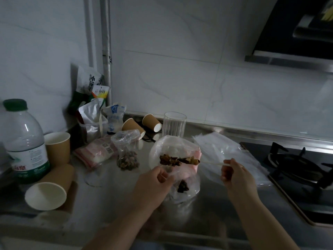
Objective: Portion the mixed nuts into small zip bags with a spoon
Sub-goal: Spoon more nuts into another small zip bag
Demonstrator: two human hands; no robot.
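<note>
My left hand [155,184] pinches the rim of a small clear zip bag [185,188] that stands on the steel counter with a few dark nuts at its bottom. My right hand [234,175] grips the thin pale handle of a spoon [191,160], whose bowl is heaped with mixed nuts. The loaded bowl hovers over the bag's mouth, in front of a larger clear bag [173,148] that also shows nuts. To the left stands a filled small bag of nuts [127,156], open at the top.
A stack of clear zip bags [225,150] lies right of the work spot, beside a gas hob [297,168]. A glass [173,124], several paper cups [57,147], a water bottle [23,141] and snack packets [95,121] crowd the back and left.
</note>
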